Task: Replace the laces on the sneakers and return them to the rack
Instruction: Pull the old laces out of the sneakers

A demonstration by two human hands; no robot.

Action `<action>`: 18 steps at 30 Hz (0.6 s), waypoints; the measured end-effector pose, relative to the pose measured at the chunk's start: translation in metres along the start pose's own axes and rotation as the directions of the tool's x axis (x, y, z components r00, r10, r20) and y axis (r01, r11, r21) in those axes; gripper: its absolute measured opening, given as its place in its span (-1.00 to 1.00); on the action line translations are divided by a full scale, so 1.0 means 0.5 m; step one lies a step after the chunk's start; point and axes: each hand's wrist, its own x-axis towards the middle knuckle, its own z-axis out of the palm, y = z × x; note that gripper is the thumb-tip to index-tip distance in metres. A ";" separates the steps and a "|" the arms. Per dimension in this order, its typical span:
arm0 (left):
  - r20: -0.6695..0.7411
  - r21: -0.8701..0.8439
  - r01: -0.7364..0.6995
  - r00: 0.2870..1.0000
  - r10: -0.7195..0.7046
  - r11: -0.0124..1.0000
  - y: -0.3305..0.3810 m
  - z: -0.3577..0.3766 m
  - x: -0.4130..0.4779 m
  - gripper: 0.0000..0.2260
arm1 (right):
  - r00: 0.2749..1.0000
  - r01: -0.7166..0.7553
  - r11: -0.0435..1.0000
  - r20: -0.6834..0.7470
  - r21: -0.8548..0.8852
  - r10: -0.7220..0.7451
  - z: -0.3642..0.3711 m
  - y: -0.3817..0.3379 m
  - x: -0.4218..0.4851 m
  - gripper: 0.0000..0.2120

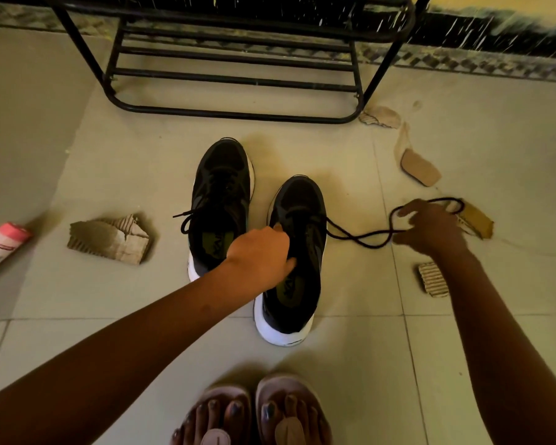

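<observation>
Floor (142, 155), pale tiles. Black metal rack (231, 80) stands at the far edge of view, lower bars bare.

Two black sneakers with white soles stand on the floor in front of the rack, toes toward it, just beside each other:
- far sneaker (222, 175): sits left and further forward. Second lace (187, 220) is threaded, with its ends loose over the left side.
- near sneaker (299, 200): sits right and closer to the person.

Left hand (260, 252): reaches across to the near sneaker's opening, fingers curled onto the collar or tongue, gripping it. The exact contact point is hidden by the hand.

Right hand (430, 229): out to the right of the near sneaker, low over the floor. Its fingers are curled around the lace (360, 239), which runs from the near sneaker's eyelets to the hand and loops over the fingers.

Other items on the floor:
- cardboard scrap (109, 239), left of the sneakers
- torn cardboard bits (419, 168), scattered to the right
- pink and white bottle (0, 245) lying at the left edge
- sandalled feet (289, 390) at the near edge
</observation>
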 end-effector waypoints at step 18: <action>-0.269 -0.077 -0.110 0.959 0.086 0.991 -0.055 -0.007 0.100 -0.87 | 0.885 0.411 0.879 0.126 0.241 -0.449 0.163 -0.147 -0.132 -0.59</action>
